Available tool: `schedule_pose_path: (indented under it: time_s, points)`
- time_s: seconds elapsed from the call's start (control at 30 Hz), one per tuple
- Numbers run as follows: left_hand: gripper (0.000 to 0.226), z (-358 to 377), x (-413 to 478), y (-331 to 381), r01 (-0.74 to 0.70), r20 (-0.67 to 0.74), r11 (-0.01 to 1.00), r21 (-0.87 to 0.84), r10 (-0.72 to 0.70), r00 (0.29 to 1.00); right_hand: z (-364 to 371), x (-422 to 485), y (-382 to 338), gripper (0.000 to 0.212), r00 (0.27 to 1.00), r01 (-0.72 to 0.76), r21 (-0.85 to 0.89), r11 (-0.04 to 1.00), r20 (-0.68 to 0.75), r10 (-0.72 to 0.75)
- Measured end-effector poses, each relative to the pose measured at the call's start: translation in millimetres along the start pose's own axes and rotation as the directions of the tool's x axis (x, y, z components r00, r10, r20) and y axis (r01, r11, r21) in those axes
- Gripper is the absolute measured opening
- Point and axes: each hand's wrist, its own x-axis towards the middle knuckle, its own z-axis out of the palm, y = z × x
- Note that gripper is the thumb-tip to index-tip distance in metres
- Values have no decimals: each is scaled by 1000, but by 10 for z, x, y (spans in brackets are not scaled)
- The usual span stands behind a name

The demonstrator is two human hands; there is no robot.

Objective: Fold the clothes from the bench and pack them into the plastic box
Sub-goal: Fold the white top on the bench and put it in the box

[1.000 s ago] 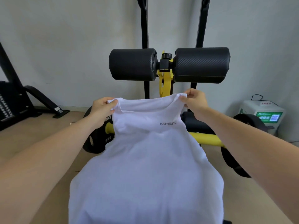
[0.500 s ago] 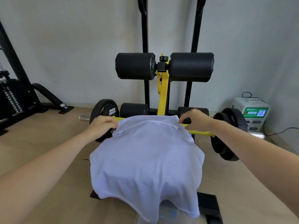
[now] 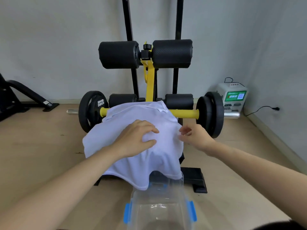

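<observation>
Box: a clear plastic box [image 3: 159, 211] with blue clips stands on the floor, nearest to the person, just in front of the bench. It looks empty, as far as its clear walls let me see.
Shirt, position: the white shirt [image 3: 132, 145] lies spread over the bench [image 3: 194, 178], which it covers almost fully; its lower hem hangs down over the far rim of the box.
Left hand: the left hand [image 3: 137, 138] lies flat on the middle of the shirt, fingers spread, pressing and holding nothing.
Right hand: the right hand [image 3: 194, 136] is at the right edge of the shirt, fingers curled and loose; whether it pinches the cloth, I cannot tell.
Handling: I judge the shirt light, thin and very soft, not fragile; it sags over the bench edges and can slide off when pulled from one side.
Where to hold: probably the side edge or the shoulder, with the other hand keeping the middle down.
Direction: the collar points away from the person, toward the yellow bar [image 3: 186, 113] and the black weight plates [image 3: 211, 113]; the hem points to the person.
Long axis: it runs near to far, along the bench.
Behind: black foam rollers [image 3: 146, 54] on a yellow post.
</observation>
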Motion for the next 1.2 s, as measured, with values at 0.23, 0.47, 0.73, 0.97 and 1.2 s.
schedule_pose_path:
  time_s: [0.23,0.47,0.73,0.97,1.2]
  points:
    - [64,462,-79,-33,-133,109,944,302,104,989,227,-272,315,49,987,-131,211,969,115,109]
    - [62,481,-36,-85,-125,68,943,309,110,992,269,-275,426,50,965,-248,415,875,184,186]
    - [66,481,-51,-47,-111,72,941,320,93,993,9,-381,420,21,926,-359,440,823,274,258]
    - [67,472,-61,-29,-116,76,939,324,96,992,-347,-638,331,24,935,-269,294,917,309,175]
    - [64,495,-92,-4,-130,29,944,305,127,991,-565,-930,304,60,963,-60,181,982,270,9]
